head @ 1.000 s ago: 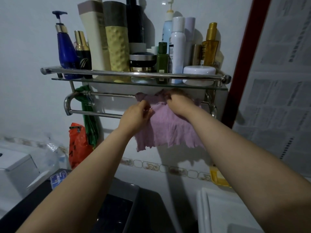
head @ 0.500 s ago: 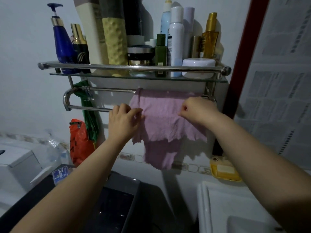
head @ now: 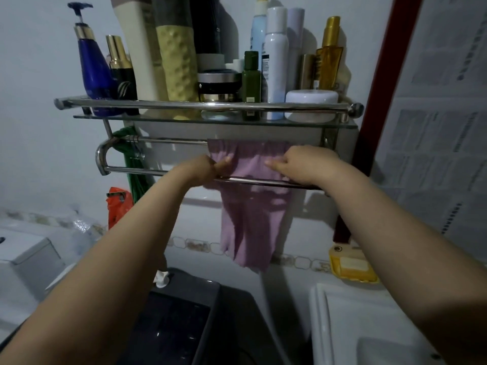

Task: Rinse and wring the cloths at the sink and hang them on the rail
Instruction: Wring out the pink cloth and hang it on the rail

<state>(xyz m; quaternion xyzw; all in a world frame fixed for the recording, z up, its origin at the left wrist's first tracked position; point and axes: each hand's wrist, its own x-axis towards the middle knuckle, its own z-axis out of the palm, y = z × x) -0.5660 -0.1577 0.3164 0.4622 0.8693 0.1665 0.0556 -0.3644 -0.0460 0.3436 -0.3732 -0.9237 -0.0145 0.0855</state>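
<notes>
Presently, left to right. Chrome double towel rail (head: 158, 171) under glass shelf (head: 147, 117) of bottles; green cord bunched at rail's left end. Left hand (head: 204, 171): thumb and fingers pinch left edge of thin lilac cloth (head: 250, 219), likely to pull it flat. Cloth draped over rear bar, hangs behind front bar, above white sink (head: 342, 325). Right hand (head: 303, 164): fingers curled on cloth's right edge, spreading it, judged for drying. Hanging nearly done.

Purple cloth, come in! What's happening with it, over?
Left hand pinching purple cloth; right hand gripping its other side. Cloth draped over back rail. Nothing blocking.
</notes>
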